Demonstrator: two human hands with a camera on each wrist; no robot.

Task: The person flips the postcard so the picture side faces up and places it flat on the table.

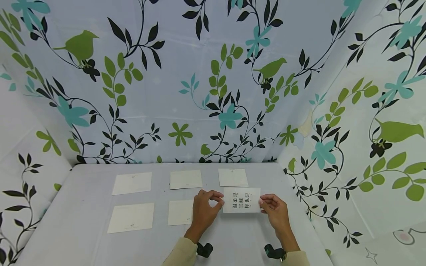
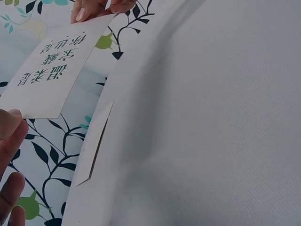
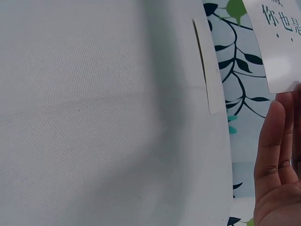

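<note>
A white rectangular card [image 1: 242,200] is held up above the table [image 1: 90,236], pinched at its two short edges by the left fingers [image 1: 214,194] and the right fingers [image 1: 271,198]. It faces up, flat and unbent, with three lines of dark printed characters turned sideways in the head view. Five cream cards [image 1: 131,218] lie near it, three in a far row, two nearer, one partly hidden behind the left hand [image 1: 206,208].
</note>
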